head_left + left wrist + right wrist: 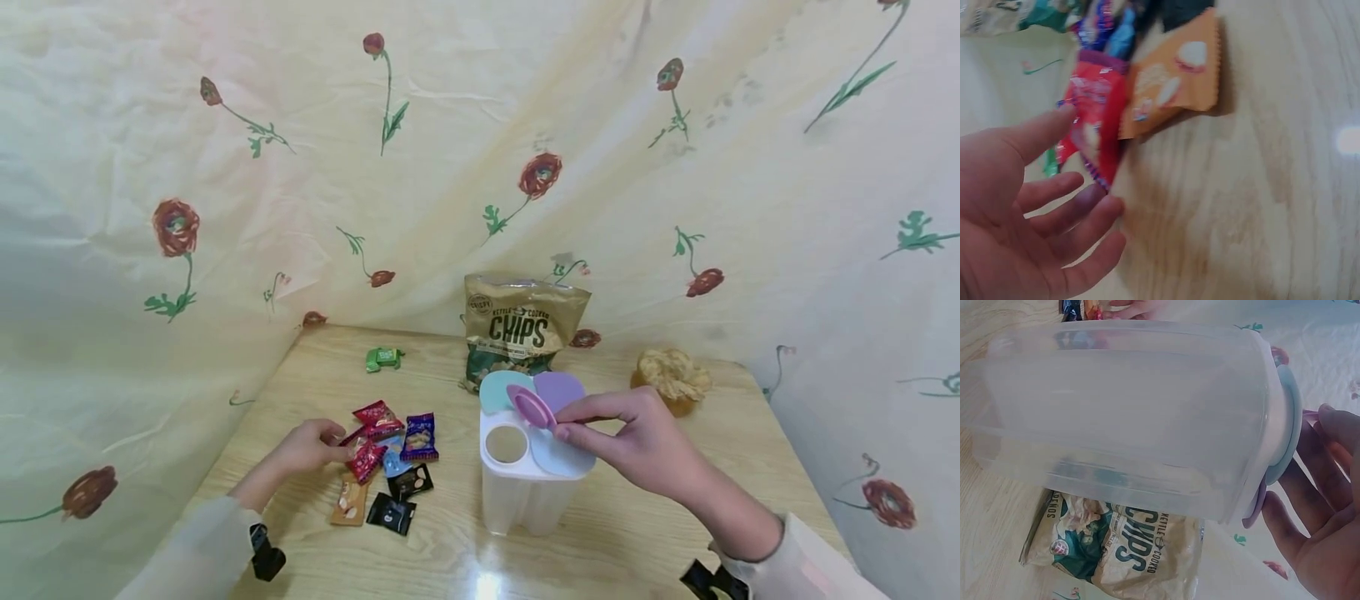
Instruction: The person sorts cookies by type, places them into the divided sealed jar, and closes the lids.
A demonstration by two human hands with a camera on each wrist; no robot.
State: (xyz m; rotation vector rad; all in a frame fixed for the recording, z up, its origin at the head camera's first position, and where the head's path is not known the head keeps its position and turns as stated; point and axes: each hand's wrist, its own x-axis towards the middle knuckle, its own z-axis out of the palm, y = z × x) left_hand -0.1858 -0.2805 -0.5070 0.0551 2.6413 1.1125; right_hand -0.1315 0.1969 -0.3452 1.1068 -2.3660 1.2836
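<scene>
Head: step looks like right hand [633,435] keeping pink lid [531,407] tilted up by the container's [517,500] round opening [506,444], left hand [307,447] at red packets [365,457], left of it. Next move calls for a pinch.

Left wrist: palm visible, fingers loosely spread, no grip; contact unclear.

Right wrist: thumb and forefinger pinch lid edge.

- The raised lid [531,407] is pink.
- The chips bag [519,327] is gold and green.
- The cloth [450,167] is cream, with a red and green flower pattern.
</scene>
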